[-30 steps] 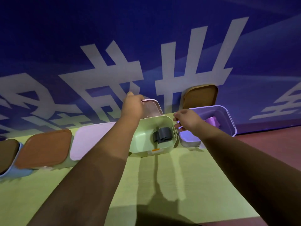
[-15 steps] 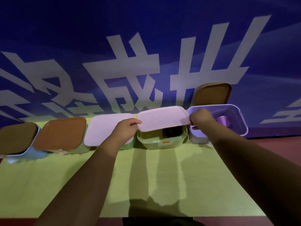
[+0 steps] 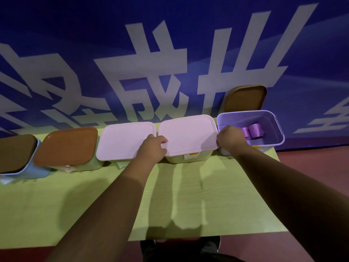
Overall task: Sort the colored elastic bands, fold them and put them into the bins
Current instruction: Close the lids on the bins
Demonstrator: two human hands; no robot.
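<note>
Backdrop first: blue banner wall (image 3: 170, 53) with big white characters, green table (image 3: 170, 195) in front; left hand (image 3: 153, 148) curls its fingers onto the near-left corner of the pink lid (image 3: 188, 133); right hand (image 3: 230, 138) is at the lid's right edge, fingers tucked under and hard to see, probably pinching it; lid lies flat on the green bin (image 3: 188, 157); three lidded bins (image 3: 122, 140) line up to the left; just right, the purple bin (image 3: 273, 125) stands open, rolled purple bands (image 3: 254, 131) inside; brown lid (image 3: 245, 99) leans on the wall behind it.
</note>
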